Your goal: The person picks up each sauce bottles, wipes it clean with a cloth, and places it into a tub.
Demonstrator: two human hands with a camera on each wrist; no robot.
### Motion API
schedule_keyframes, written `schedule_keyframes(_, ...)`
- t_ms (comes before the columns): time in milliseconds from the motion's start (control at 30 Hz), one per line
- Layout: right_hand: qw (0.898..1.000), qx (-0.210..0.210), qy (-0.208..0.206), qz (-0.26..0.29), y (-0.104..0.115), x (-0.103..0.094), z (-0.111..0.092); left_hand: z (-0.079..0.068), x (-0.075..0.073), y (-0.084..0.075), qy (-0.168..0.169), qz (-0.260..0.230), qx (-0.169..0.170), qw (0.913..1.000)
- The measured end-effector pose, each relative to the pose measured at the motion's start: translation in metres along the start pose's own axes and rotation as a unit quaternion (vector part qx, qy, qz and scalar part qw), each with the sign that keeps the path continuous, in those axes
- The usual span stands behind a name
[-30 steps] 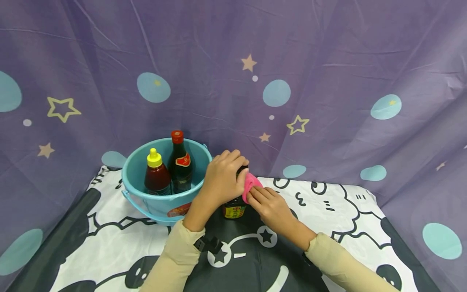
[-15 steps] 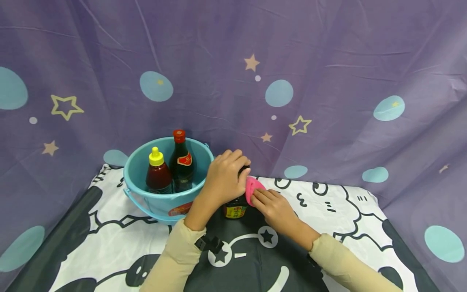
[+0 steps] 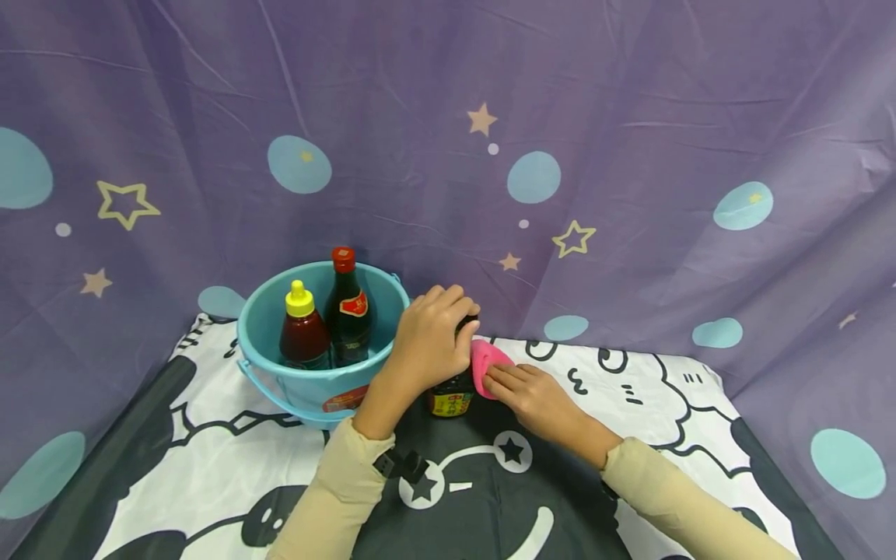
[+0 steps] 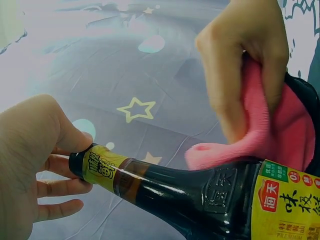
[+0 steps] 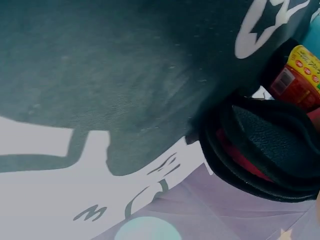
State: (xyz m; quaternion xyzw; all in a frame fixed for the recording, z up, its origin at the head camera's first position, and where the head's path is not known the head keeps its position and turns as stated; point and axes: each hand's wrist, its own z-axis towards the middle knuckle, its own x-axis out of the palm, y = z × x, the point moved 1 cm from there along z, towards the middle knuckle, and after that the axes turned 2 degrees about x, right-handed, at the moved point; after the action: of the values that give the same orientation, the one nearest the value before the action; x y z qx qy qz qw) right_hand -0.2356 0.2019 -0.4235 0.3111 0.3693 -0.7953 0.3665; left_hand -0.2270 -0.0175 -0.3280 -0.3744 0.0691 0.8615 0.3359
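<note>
In the head view, my left hand (image 3: 428, 342) grips the top of a dark soy sauce bottle (image 3: 451, 404) that stands upright beside the bucket. Seen from the left wrist, thumb and fingers pinch its black cap, above a yellow neck band. My right hand (image 3: 539, 398) pinches a folded pink cloth (image 3: 488, 365) at the bottle's right side. The cloth (image 4: 295, 130) overlaps the bottle's shoulder in the left wrist view. Its black back (image 5: 275, 140) fills the right of the right wrist view, next to the bottle's red and yellow label (image 5: 295, 82).
A light blue bucket (image 3: 262, 389) stands left of my left hand. Inside are a brown squeeze bottle (image 3: 305, 340) with a yellow cap and a dark glass bottle (image 3: 349, 319) with a red cap. A purple curtain (image 3: 630, 117) hangs behind the table with its cartoon-print cloth (image 3: 490, 498).
My right hand and the pink cloth have shifted slightly right, a little away from the soy sauce bottle. My left hand keeps its hold on the bottle's top.
</note>
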Motion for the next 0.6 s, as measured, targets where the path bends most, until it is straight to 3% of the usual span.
schedule_keyframes(300, 0.997, -0.049, 0.058, -0.014, 0.0039, 0.0051, -0.0075, -0.0001, -0.0006, -0.0001, -0.002, 0.001, 0.001, 1.0)
schedule_keyframes(600, 0.995, -0.049, 0.084, -0.01, 0.0051, 0.0037, -0.0059, -0.0003, -0.0008, -0.0001, -0.001, -0.002, 0.001, 1.0)
